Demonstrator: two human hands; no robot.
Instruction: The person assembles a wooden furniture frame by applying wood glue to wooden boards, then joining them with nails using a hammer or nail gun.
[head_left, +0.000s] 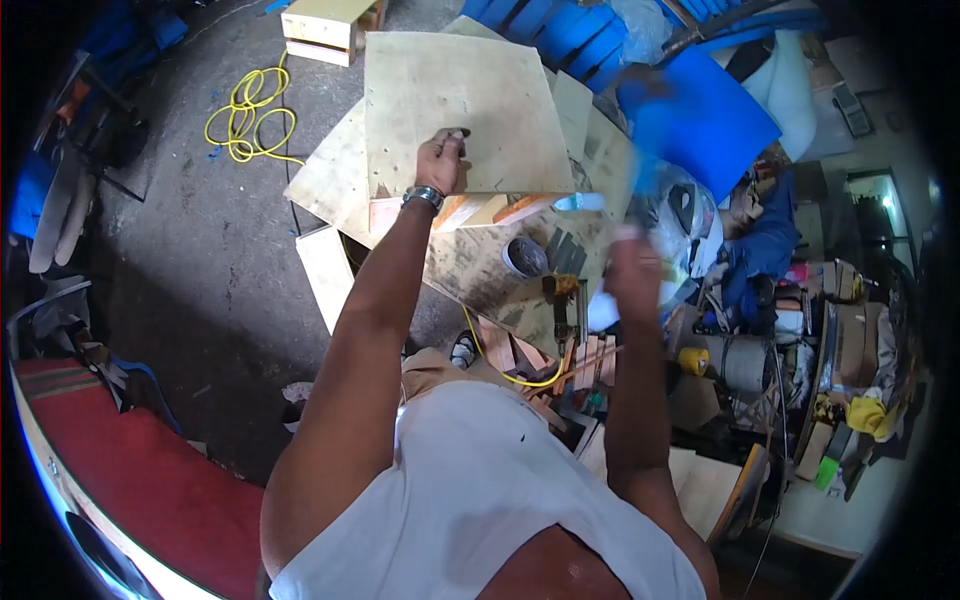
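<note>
My left hand (441,163) rests on a pale plywood panel (465,95), its fingers curled and pressed together. Whatever they may pinch is too small to make out. Below the panel's near edge, wooden strips (470,211) show, and the panel lies raised over a larger board. To the right, my right hand (634,270) is closed around a hammer (648,135), lifted beside the panel. The hammer is smeared by motion; its handle looks blue and its head dark.
A round tub (525,257) and a nail gun (562,295) sit on the stained worktop (465,265). A yellow hose (245,120) coils on the floor near a wooden box (325,30). Blue sheeting (725,130) and clutter crowd the right side.
</note>
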